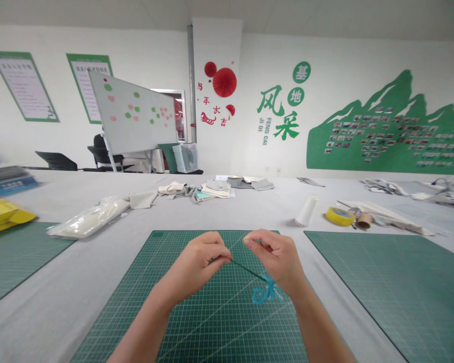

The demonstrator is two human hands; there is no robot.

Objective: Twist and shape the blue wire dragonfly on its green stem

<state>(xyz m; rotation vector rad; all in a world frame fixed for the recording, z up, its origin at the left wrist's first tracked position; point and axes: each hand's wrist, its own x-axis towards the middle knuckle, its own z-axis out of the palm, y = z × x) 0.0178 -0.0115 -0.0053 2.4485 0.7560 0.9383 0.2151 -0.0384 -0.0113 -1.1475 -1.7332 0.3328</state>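
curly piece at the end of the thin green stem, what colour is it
The curly piece is bright blue, best seen in the head view.

We see the room under bright, even light, though we cannot tell its exact source. The far wall looks pale and evenly lit, while the ceiling is greyer. On the bench, shadows are faint; we notice a soft one left of the white roll. Glare whitens the plastic bag, and a hazy sheen pales the right mat. Wide-angle distortion slants the left posters and stretches the green panel. We find its small photos unreadable. Around the hands, the green stem and blue coil look slightly soft.
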